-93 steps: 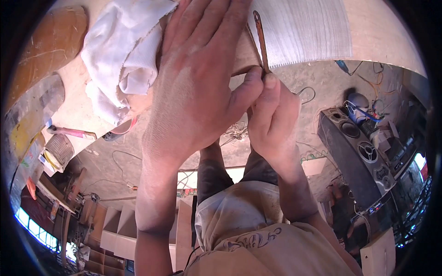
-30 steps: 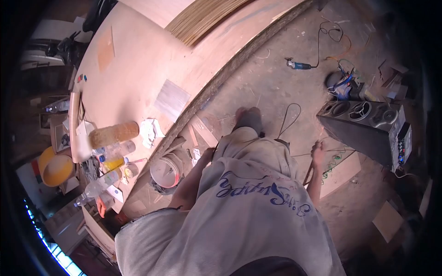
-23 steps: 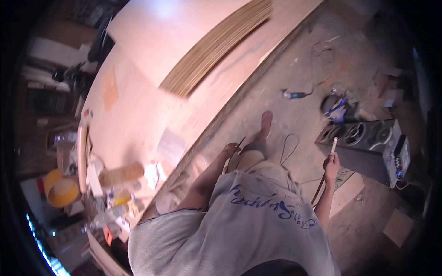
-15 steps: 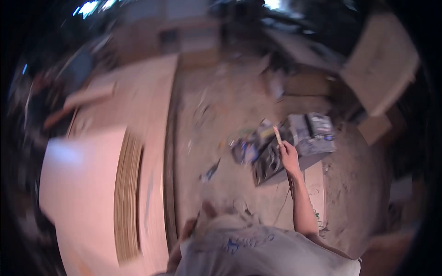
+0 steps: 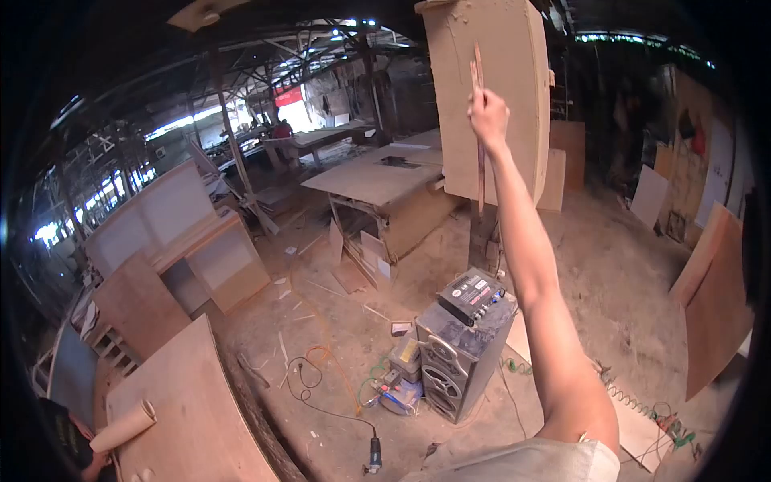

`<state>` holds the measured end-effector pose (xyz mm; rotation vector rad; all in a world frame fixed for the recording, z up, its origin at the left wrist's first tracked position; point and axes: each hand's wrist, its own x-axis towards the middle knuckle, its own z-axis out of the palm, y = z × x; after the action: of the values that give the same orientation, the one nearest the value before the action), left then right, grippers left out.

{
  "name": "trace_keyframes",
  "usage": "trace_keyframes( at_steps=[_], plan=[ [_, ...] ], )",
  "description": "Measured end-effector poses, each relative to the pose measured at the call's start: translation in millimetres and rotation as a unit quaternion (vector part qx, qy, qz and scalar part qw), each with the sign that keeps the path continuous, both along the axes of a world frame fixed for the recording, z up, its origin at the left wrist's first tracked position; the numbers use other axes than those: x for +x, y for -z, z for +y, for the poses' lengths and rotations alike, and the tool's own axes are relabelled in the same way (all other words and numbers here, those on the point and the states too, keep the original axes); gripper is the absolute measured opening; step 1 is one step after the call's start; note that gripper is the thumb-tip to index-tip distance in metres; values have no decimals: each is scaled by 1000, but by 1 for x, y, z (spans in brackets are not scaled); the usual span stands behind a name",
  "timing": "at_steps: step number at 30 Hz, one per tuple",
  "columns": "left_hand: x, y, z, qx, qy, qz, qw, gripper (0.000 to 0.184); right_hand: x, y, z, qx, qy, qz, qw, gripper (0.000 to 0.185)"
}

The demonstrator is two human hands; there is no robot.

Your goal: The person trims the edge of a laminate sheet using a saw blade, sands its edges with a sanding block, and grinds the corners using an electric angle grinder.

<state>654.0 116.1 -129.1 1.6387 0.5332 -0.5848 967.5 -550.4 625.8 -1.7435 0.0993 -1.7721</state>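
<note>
High in front of the tall pale box (image 5: 458, 153), my right hand (image 5: 488, 116) is clamped round a slender stick (image 5: 479, 63), its long axis nearly upright; whether it touches, I can't tell. My left hand is out of view.

Daylight enters through gaps under the dark roof (image 5: 297, 40), strongest at the far left, where the openings glare white and blue; a thinner bright strip shows at the upper right. The floor (image 5: 321, 281) is moderately lit with a soft pinkish cast. A dark, shadowy band follows the right edge of the near desk (image 5: 185, 410), while its top is evenly pale. The right hand (image 5: 488, 116) and stick (image 5: 479, 68) are fairly crisp; distant detail is soft. Wide-angle distortion bends lines near the rim, and the corners fall to black.
</note>
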Motion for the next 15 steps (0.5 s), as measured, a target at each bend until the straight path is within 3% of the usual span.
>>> trace_keyframes(
  at_steps=[3,7,15],
  plan=[
    [69,-19,-47,20,31,-41,998,44,28,-31,-49,49,28,47,997,39],
    [146,-56,-125,22,77,-96,992,42,77,-65,-114,-4,109,53,993,39],
    [207,-85,-227,15,117,-126,985,39,100,-76,-121,11,167,32,985,38]
  ],
)
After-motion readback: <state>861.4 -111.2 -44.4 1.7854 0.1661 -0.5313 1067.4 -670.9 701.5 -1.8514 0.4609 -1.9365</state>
